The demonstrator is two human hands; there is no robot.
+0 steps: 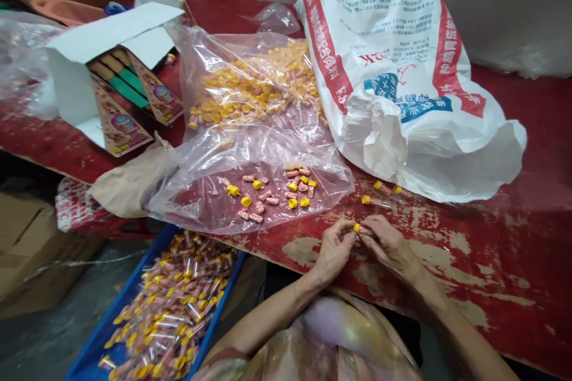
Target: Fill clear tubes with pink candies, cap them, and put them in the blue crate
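Both my hands meet at the near edge of the worn red table [491, 262]. My left hand [334, 248] and my right hand [388, 244] are closed together on a small clear tube with a yellow cap [357, 228]. A few more capped tubes [379, 187] lie on the table just beyond my hands. A clear plastic sheet [214, 202] to the left carries loose yellow caps [245, 201] and pink sweets [259, 209].
A clear bag of yellow caps and sweets [254, 86] lies at mid-table. A big white printed sack [402, 71] fills the right. An open white carton [111, 71] stands at the left. A blue crate [107, 321] of filled capped tubes sits below the table edge.
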